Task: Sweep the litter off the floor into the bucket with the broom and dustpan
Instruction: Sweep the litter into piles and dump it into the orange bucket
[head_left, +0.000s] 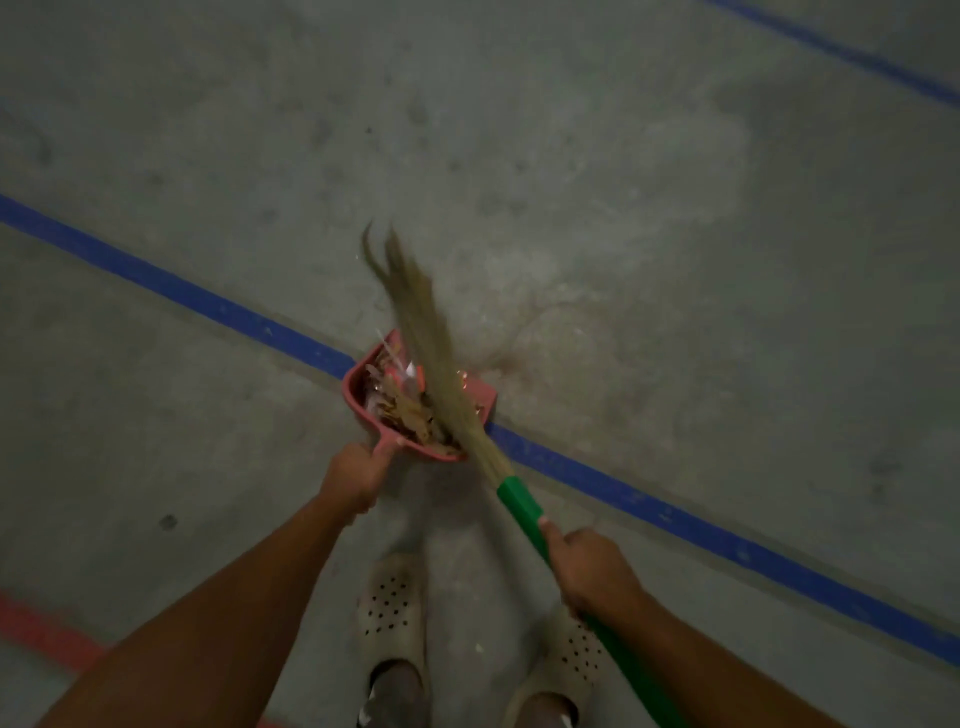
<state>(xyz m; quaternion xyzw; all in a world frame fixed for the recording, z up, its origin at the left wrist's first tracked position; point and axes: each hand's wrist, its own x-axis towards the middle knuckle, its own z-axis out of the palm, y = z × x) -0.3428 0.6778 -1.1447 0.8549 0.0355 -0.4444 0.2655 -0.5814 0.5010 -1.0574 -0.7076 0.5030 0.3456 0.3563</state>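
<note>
Where the blue floor line (156, 280) is crossed, 1 pink dustpan (358, 395) is set low against the grey concrete floor (675, 234), its open mouth turned away from the person toward the upper right. Whether its lip touches the concrete cannot be told.

Contents of dustpan: litter (410, 410), made up of dry brown leaves with white and orange-red scraps among them, heaped toward the rear wall and the handle end.

Item, broom: 1 bundle of straw-coloured bristles (421, 322), long and soft, rendered blurred. The bundle is laid across the right side of the pan and over the litter, and its tips are curved past the mouth onto the floor beyond. The bristles are bound into 1 green handle (524, 512), slanted down to the lower right.

Hands: the dustpan's short handle is gripped by the left hand (353, 480), with the fingers curled round it. The green handle is gripped by the right hand (592, 571), with the fingers wrapped round it just below the binding.

Also recorded: 2 pale perforated shoes (389, 608) below the hands, 1 white fleck (478, 647) between them, and 1 red line (41, 629) at the lower left.
</note>
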